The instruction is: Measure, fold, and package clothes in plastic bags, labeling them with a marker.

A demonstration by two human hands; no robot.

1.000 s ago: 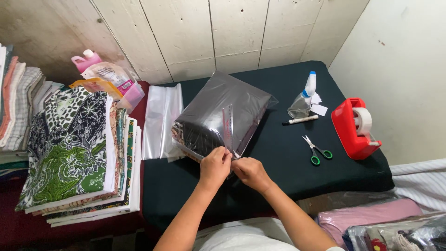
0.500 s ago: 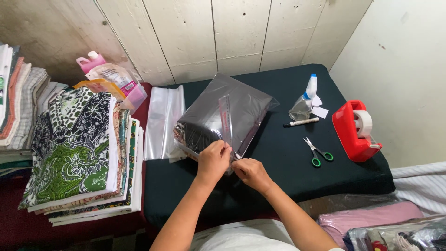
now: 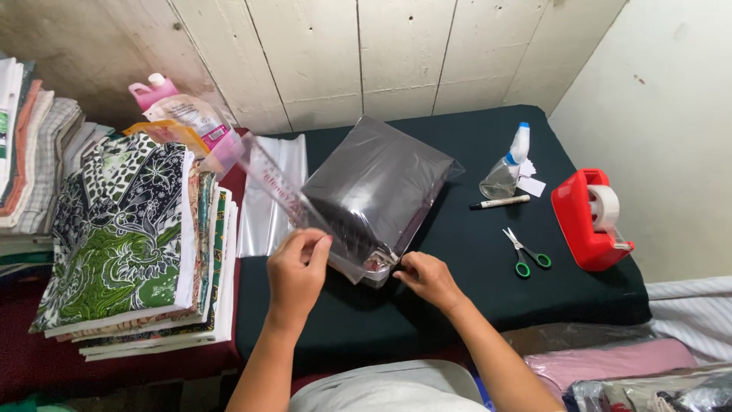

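Dark green cloth covered the bench [image 3: 473,305]; left hand [image 3: 297,275] pinched a clear adhesive strip [image 3: 267,179], right hand [image 3: 428,278] gripped the clear plastic-bagged dark garment [image 3: 377,191]

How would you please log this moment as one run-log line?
left hand: pinching clear adhesive strip | right hand: pressing corner of clear plastic bag of dark folded cloth | surface: black-covered table

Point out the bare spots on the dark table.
Free: the near edge of the table below the scissors, and the far strip behind the bagged garment. Crowded: the right side, around bottle, marker and tape dispenser.
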